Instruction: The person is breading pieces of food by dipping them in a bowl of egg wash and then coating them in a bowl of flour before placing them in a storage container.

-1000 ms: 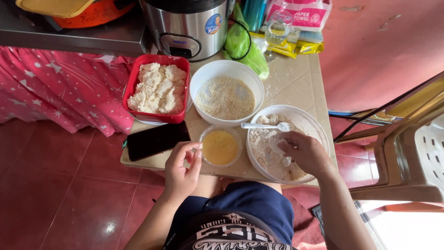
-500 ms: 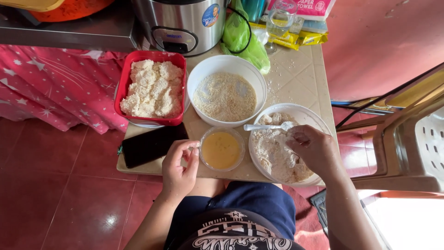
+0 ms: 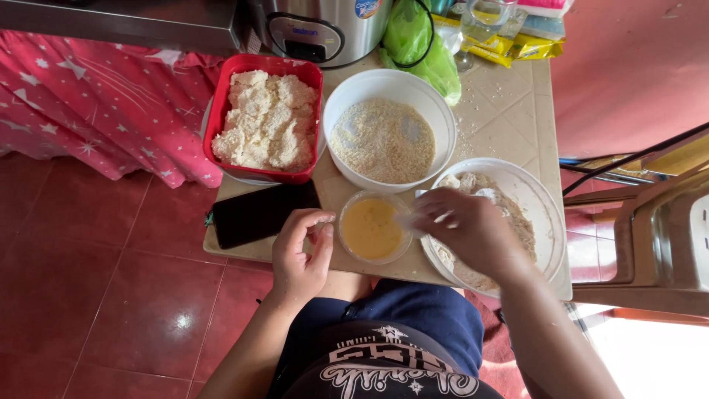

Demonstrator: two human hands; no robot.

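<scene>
I sit at a small tiled table point(image 3: 502, 118). My left hand point(image 3: 299, 255) curls against the left rim of a small clear bowl of beaten yellow egg point(image 3: 371, 227). My right hand point(image 3: 473, 233) hovers over a large clear bowl point(image 3: 545, 214) of floured pieces. It grips a white utensil point(image 3: 410, 222), blurred, which sticks out left over the egg bowl's edge. Behind them stand a white bowl of breadcrumbs point(image 3: 384, 140) and a red tray point(image 3: 221, 111) heaped with breaded pieces.
A black phone point(image 3: 258, 213) lies left of the egg bowl near the table's front edge. A steel rice cooker point(image 3: 317, 29), a green bag point(image 3: 425, 48) and yellow packets point(image 3: 517, 46) crowd the back. A chair point(image 3: 657, 244) stands right, a pink starred cloth point(image 3: 88, 111) left.
My right hand has moved left from the middle of the large bowl toward the egg bowl, carrying the utensil. My left hand has stayed at the egg bowl's rim. The camera has shifted closer.
</scene>
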